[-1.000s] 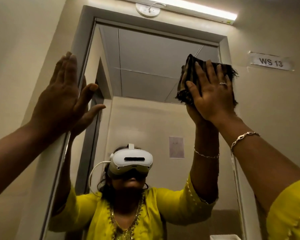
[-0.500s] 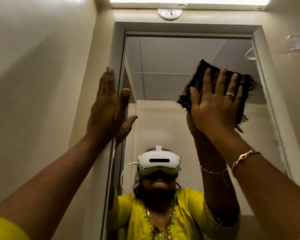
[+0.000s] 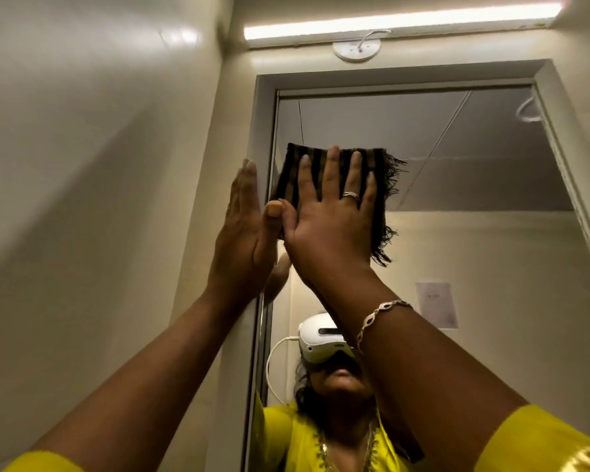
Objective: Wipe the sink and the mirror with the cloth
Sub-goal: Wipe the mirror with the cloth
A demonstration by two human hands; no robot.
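A tall framed mirror [image 3: 457, 158] fills the wall ahead and reflects me. My right hand [image 3: 334, 219] lies flat with straight, spread fingers on a dark striped, fringed cloth [image 3: 293, 165], pressing it against the upper left part of the glass. My left hand [image 3: 242, 226] is flat with straight fingers against the mirror's left frame [image 3: 263, 131], right beside the right hand's thumb. The sink is out of view.
A lit tube lamp [image 3: 402, 20] and a round white fitting [image 3: 356, 49] sit above the mirror. A cream wall [image 3: 99, 165] meets the mirror's wall in a corner on the left. The mirror's right frame [image 3: 573, 185] runs down the right side.
My right hand has slid the cloth leftward across the glass, from the upper right area to the upper left. My left hand stays on the left frame. The view has turned left.
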